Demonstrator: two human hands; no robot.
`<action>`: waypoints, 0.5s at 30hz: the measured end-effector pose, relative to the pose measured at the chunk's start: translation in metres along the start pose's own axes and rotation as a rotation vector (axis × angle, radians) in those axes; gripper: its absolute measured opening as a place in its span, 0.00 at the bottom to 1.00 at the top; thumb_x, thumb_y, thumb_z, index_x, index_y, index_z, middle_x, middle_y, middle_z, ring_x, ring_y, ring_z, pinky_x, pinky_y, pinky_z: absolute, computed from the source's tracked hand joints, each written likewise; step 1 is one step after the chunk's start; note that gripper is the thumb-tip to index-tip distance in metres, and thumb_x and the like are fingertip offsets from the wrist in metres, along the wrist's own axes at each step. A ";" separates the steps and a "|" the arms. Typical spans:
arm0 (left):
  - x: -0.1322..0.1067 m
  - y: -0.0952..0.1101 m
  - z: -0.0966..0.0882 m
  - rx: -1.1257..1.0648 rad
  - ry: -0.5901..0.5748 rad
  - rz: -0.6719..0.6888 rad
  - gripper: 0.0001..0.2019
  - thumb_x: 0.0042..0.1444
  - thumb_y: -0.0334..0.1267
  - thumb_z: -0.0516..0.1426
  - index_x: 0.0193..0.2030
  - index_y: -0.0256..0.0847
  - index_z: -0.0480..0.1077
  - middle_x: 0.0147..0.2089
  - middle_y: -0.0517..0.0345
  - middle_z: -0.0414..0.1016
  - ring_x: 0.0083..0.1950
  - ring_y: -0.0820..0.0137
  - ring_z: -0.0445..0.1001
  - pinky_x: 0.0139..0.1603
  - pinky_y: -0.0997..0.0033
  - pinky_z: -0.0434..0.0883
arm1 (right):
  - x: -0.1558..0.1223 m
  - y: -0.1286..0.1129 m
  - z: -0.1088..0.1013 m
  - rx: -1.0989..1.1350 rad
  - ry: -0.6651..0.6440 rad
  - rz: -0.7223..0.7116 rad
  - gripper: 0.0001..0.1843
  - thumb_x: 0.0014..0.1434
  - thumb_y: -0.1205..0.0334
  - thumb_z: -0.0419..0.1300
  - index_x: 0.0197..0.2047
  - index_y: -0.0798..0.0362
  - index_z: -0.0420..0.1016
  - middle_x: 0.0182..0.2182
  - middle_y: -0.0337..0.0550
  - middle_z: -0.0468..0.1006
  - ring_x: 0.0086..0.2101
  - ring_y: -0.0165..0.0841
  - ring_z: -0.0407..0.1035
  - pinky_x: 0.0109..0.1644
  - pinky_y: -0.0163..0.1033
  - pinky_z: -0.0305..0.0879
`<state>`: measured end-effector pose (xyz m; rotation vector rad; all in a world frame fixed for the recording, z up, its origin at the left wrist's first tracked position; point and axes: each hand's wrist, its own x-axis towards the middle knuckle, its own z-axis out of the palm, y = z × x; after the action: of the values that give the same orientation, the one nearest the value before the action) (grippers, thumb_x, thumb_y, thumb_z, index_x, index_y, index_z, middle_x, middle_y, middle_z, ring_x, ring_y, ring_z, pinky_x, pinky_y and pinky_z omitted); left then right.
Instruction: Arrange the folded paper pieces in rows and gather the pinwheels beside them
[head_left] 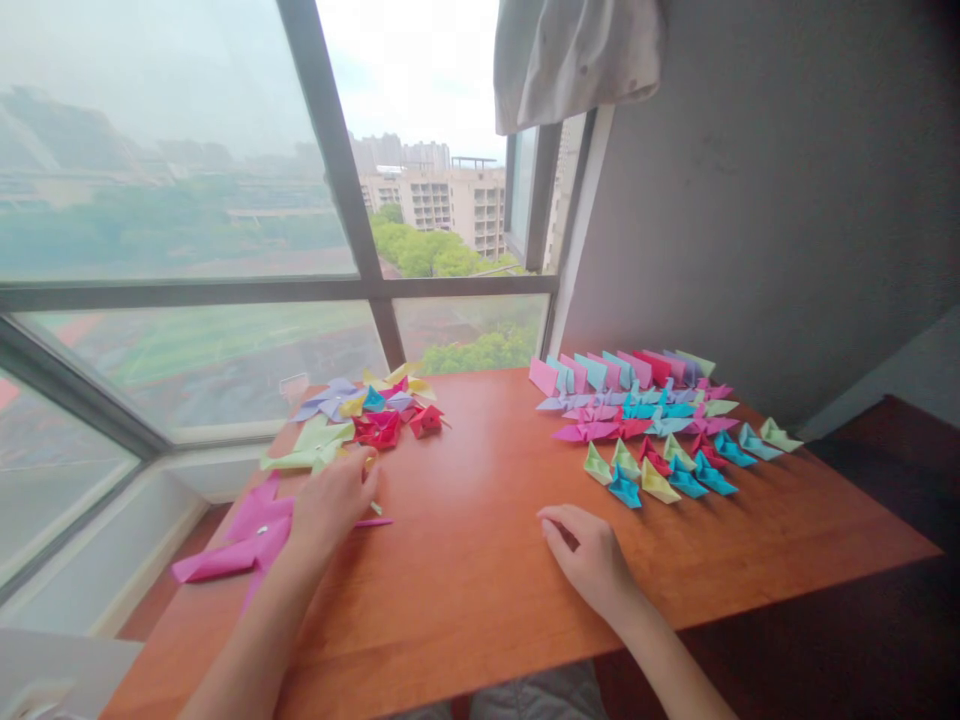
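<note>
My left hand [337, 498] reaches over the left side of the table, its fingers curled together beside a light green paper pinwheel [319, 440]. A yellowish bit shows at its fingertips, too small to name. Partly under that wrist lies a magenta pinwheel [251, 535], its stick [375, 522] poking out to the right. A pale stick end [376, 508] shows just beside the hand. My right hand [592, 560] rests on the tabletop, loosely curved and holding nothing, with a gap between thumb and fingers. Nearest to it are folded paper boats [624, 488].
Behind my left hand sit red folded paper pieces [377, 430] and a lavender pinwheel [330, 398]. At the right, rows of folded paper [592, 372] and paper cranes [589, 430] stand behind the boats. The wooden table [465, 600] borders a window and a grey wall [750, 200].
</note>
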<state>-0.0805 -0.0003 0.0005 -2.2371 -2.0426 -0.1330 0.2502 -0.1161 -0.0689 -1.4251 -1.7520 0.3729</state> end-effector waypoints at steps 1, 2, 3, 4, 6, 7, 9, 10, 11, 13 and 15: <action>0.000 0.001 0.000 -0.001 -0.007 0.000 0.14 0.64 0.43 0.48 0.48 0.44 0.72 0.38 0.51 0.81 0.40 0.56 0.79 0.30 0.68 0.63 | 0.000 -0.001 0.000 0.002 -0.003 0.004 0.12 0.64 0.64 0.52 0.40 0.51 0.78 0.36 0.43 0.81 0.36 0.34 0.76 0.41 0.36 0.72; 0.001 0.002 0.000 -0.002 -0.012 0.001 0.15 0.64 0.43 0.47 0.48 0.43 0.72 0.39 0.51 0.81 0.40 0.55 0.79 0.30 0.68 0.63 | 0.000 -0.001 0.000 0.003 -0.004 0.007 0.12 0.64 0.64 0.52 0.40 0.51 0.78 0.36 0.43 0.81 0.36 0.34 0.76 0.41 0.36 0.72; 0.001 0.003 0.001 -0.004 -0.015 0.000 0.15 0.64 0.43 0.47 0.47 0.43 0.72 0.39 0.50 0.81 0.41 0.55 0.79 0.31 0.68 0.64 | 0.000 -0.001 0.000 0.005 -0.004 0.009 0.12 0.64 0.64 0.52 0.40 0.51 0.78 0.36 0.43 0.81 0.36 0.34 0.76 0.41 0.36 0.72; 0.001 0.004 0.001 -0.006 -0.018 0.000 0.14 0.64 0.43 0.47 0.46 0.43 0.72 0.39 0.50 0.81 0.41 0.55 0.79 0.31 0.68 0.64 | 0.000 -0.001 0.000 0.007 -0.005 0.009 0.12 0.64 0.64 0.52 0.40 0.51 0.77 0.36 0.43 0.81 0.37 0.34 0.76 0.41 0.36 0.71; 0.001 0.004 0.001 -0.011 -0.023 -0.001 0.13 0.64 0.43 0.48 0.43 0.43 0.72 0.38 0.51 0.81 0.42 0.56 0.79 0.31 0.69 0.63 | -0.001 -0.001 0.001 0.014 -0.004 0.008 0.12 0.64 0.64 0.52 0.40 0.51 0.77 0.36 0.43 0.81 0.37 0.34 0.76 0.42 0.36 0.71; 0.001 0.004 0.001 -0.014 -0.025 -0.002 0.13 0.64 0.42 0.48 0.41 0.43 0.72 0.38 0.52 0.81 0.41 0.57 0.79 0.30 0.69 0.63 | -0.001 -0.001 0.001 0.017 -0.005 0.010 0.12 0.64 0.64 0.52 0.40 0.51 0.77 0.36 0.43 0.81 0.37 0.34 0.76 0.42 0.36 0.71; -0.001 0.003 0.001 -0.019 -0.025 -0.005 0.12 0.64 0.41 0.48 0.38 0.43 0.72 0.37 0.53 0.81 0.40 0.59 0.79 0.30 0.70 0.63 | -0.001 0.000 0.001 0.022 -0.011 0.019 0.12 0.64 0.64 0.52 0.41 0.51 0.77 0.36 0.43 0.81 0.37 0.34 0.76 0.41 0.36 0.70; -0.002 0.002 0.000 -0.021 -0.022 -0.009 0.12 0.64 0.41 0.48 0.38 0.43 0.71 0.36 0.53 0.80 0.40 0.59 0.79 0.30 0.70 0.63 | -0.001 0.000 0.001 0.023 -0.015 0.024 0.12 0.64 0.64 0.52 0.41 0.51 0.77 0.36 0.43 0.80 0.36 0.34 0.75 0.41 0.36 0.70; -0.003 0.000 -0.001 -0.023 -0.014 -0.017 0.13 0.64 0.42 0.47 0.38 0.42 0.71 0.36 0.52 0.80 0.40 0.59 0.79 0.30 0.70 0.63 | -0.001 0.000 0.001 0.023 -0.019 0.028 0.12 0.64 0.64 0.52 0.41 0.51 0.77 0.36 0.43 0.80 0.36 0.34 0.75 0.41 0.36 0.70; -0.006 -0.003 -0.003 -0.033 0.017 -0.038 0.14 0.65 0.43 0.47 0.38 0.42 0.71 0.35 0.52 0.80 0.39 0.58 0.79 0.31 0.69 0.64 | -0.001 0.000 0.001 0.022 -0.023 0.032 0.12 0.64 0.64 0.52 0.41 0.51 0.77 0.35 0.43 0.80 0.36 0.34 0.75 0.41 0.37 0.69; -0.010 -0.008 -0.006 -0.048 0.065 -0.057 0.13 0.64 0.43 0.48 0.37 0.43 0.72 0.35 0.52 0.80 0.39 0.58 0.79 0.32 0.69 0.64 | -0.001 0.000 0.001 0.019 -0.024 0.033 0.12 0.65 0.64 0.52 0.41 0.51 0.77 0.35 0.43 0.80 0.36 0.34 0.75 0.41 0.37 0.69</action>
<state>-0.0888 -0.0101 0.0054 -2.1723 -2.0918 -0.2587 0.2495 -0.1169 -0.0697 -1.4434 -1.7412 0.4250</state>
